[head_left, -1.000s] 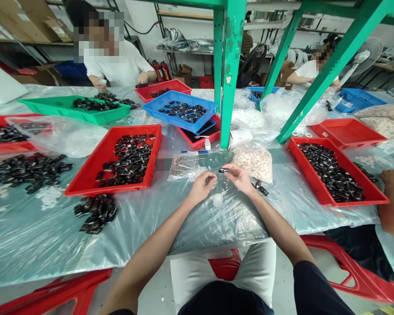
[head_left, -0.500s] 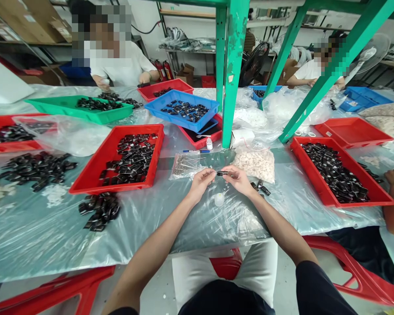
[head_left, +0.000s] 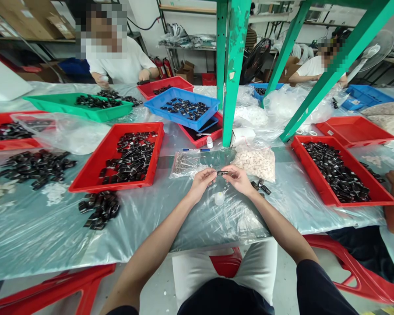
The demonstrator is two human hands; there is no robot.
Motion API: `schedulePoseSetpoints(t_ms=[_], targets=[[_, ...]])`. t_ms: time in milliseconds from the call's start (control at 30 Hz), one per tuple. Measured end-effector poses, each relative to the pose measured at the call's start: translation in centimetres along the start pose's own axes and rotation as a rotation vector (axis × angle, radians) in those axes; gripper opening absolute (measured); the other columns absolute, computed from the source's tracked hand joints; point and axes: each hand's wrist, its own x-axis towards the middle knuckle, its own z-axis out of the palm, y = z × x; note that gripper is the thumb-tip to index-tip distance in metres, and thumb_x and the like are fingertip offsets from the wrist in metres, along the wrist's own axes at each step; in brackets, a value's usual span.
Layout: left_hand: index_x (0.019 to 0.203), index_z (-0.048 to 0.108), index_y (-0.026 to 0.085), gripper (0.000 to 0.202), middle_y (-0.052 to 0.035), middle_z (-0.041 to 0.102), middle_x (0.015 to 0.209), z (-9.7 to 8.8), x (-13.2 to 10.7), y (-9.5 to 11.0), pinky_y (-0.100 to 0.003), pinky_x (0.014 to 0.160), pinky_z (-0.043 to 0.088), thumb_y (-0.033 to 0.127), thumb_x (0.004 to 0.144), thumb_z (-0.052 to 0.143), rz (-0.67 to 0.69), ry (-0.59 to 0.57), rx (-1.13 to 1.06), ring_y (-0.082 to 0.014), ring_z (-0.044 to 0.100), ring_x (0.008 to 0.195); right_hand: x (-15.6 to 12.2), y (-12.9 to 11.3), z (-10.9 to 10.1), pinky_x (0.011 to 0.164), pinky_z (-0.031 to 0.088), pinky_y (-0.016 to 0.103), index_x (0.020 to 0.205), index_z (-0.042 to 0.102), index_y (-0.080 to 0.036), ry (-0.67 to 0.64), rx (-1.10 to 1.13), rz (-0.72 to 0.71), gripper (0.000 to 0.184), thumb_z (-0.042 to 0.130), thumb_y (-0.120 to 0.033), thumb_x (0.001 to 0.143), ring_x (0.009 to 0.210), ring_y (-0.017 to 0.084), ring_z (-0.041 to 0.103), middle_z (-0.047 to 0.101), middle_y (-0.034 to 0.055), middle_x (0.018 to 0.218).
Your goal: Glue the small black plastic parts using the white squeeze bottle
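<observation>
Black piece (head_left: 222,173) between both hands (head_left: 237,178), more in red trays (head_left: 92,178)

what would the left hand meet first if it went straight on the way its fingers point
Most likely the small black piece held in the right hand. It sits just ahead of the left hand, perhaps touching it; the picture leaves contact and depth unclear.

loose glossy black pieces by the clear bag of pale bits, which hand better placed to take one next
Right hand, likely, after freeing its small black piece: loose pieces lie beside its wrist, farther from the left hand.
</observation>
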Motion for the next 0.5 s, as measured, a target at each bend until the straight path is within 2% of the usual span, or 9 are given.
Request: schedulePoseSetpoints(t_ms=[267,500], targets=[[0.084,0.072,0.018,0.042,0.0015,0.059,0.062,-0.1,0.0,0.2,-0.024,0.055,0.032,0.054,0.068,0.088,0.004,0.027,0.073,-0.0107,0.050,0.059,-0.3,0.1,-0.2,0.059,0.040,0.027,0.105,0.071,-0.021,0.000,-0.117,-0.069,0.022,0.067,-0.038,0.092,0.064,0.012,0.053,0.071,0.0038,0.097],[0.081,0.072,0.018,0.042,0.0016,0.059,0.063,0.0,-0.3,1.1,-0.025,0.056,0.036,0.057,0.071,0.085,0.047,0.037,0.103,-0.0111,0.051,0.058,-0.1,-0.1,-0.4,0.059,0.043,0.027,0.109,0.072,-0.020,-0.031,-0.094,-0.044,0.029,0.069,-0.044,0.092,0.064,0.013,0.055,0.072,0.0041,0.094]])
